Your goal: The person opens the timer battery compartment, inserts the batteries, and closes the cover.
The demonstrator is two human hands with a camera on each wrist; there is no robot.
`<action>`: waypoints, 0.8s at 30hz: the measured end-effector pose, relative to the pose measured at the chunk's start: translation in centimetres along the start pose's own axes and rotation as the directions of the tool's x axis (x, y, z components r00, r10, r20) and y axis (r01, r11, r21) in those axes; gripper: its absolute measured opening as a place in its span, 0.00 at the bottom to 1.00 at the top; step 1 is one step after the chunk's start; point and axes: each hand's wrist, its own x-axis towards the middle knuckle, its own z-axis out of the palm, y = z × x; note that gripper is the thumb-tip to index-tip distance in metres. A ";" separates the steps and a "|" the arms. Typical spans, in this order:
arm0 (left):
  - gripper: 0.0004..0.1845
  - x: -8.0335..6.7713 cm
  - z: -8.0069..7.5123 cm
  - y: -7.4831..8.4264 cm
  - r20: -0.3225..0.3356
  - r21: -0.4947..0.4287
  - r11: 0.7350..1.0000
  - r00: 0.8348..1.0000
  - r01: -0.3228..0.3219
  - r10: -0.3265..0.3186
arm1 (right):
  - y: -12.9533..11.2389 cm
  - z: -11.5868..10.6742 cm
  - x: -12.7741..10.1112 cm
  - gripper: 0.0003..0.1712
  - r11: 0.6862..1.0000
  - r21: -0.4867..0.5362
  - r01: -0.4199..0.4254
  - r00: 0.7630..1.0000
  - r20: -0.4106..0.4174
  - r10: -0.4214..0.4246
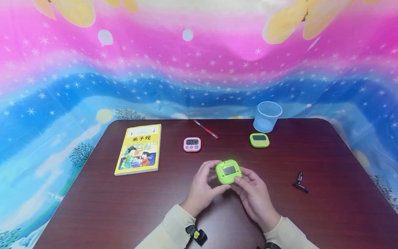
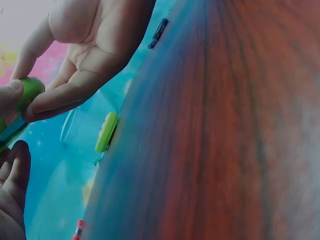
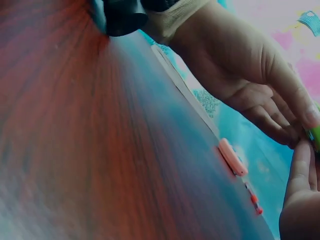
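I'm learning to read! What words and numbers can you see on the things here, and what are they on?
"弟子规": on the cover of the yellow book.
Small print on the strip at the top of that cover: too small to read.
Digits on the pink timer: they show, but too blurred to read surely.
Green timer held in both hands: screen shows nothing readable.
Second green timer by the plastic cup: nothing readable.

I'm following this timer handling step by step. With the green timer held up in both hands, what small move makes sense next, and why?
Probably press a button under the display with the right thumb. Both the left hand and right hand grip the green timer above the table, screen facing up and apparently blank, while the pink timer shows digits.
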 end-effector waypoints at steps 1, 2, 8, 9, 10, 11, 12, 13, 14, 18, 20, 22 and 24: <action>0.39 0.0 0.1 0.2 0.002 0.010 1.000 1.000 -0.006 0.006 | 0.0 0.0 0.0 0.17 1.000 0.003 0.000 1.000 -0.007 0.000; 0.39 0.0 0.1 0.2 0.005 0.022 1.000 1.000 -0.011 0.011 | -0.1 -0.1 0.0 0.17 1.000 0.006 0.002 1.000 -0.010 -0.002; 0.40 0.1 -0.4 0.3 0.076 0.084 0.994 0.995 -0.067 0.060 | -0.7 -0.8 0.4 0.18 0.999 -0.009 0.040 0.998 0.044 -0.039; 0.40 0.1 -0.5 0.3 0.095 0.095 0.992 0.993 -0.084 0.075 | -0.8 -1.0 0.4 0.18 0.999 -0.022 0.045 0.997 0.057 -0.044; 0.41 0.2 -0.6 0.2 0.115 0.107 0.989 0.989 -0.101 0.088 | -1.0 -1.2 0.5 0.18 0.998 -0.036 0.046 0.996 0.073 -0.043; 0.42 0.2 -0.7 0.2 0.137 0.126 0.985 0.985 -0.118 0.101 | -1.2 -1.4 0.6 0.17 0.998 -0.053 0.046 0.995 0.092 -0.041; 0.42 0.2 -0.8 0.2 0.161 0.145 0.980 0.981 -0.133 0.110 | -1.3 -1.5 0.7 0.17 0.997 -0.069 0.043 0.993 0.115 -0.035; 0.43 0.2 -0.8 0.2 0.181 0.167 0.975 0.977 -0.147 0.116 | -1.5 -1.7 0.8 0.18 0.996 -0.083 0.036 0.990 0.141 -0.024; 0.44 0.2 -0.9 0.2 0.203 0.191 0.969 0.972 -0.160 0.120 | -1.7 -1.9 0.8 0.18 0.995 -0.096 0.026 0.985 0.172 -0.009; 0.46 0.1 -0.8 0.4 0.277 0.260 0.946 0.954 -0.191 0.116 | -2.1 -2.3 1.0 0.20 0.990 -0.137 -0.018 0.962 0.268 0.054; 0.46 0.0 -0.7 0.4 0.285 0.261 0.947 0.952 -0.189 0.112 | -2.2 -2.4 1.1 0.20 0.989 -0.148 -0.028 0.956 0.285 0.070; 0.46 0.0 -0.7 0.4 0.264 0.244 0.954 0.958 -0.175 0.108 | -2.1 -2.3 1.0 0.20 0.989 -0.149 -0.023 0.960 0.274 0.063; 0.45 -0.1 -0.6 0.4 0.220 0.215 0.966 0.971 -0.145 0.097 | -1.9 -2.0 0.9 0.21 0.989 -0.146 -0.010 0.967 0.249 0.046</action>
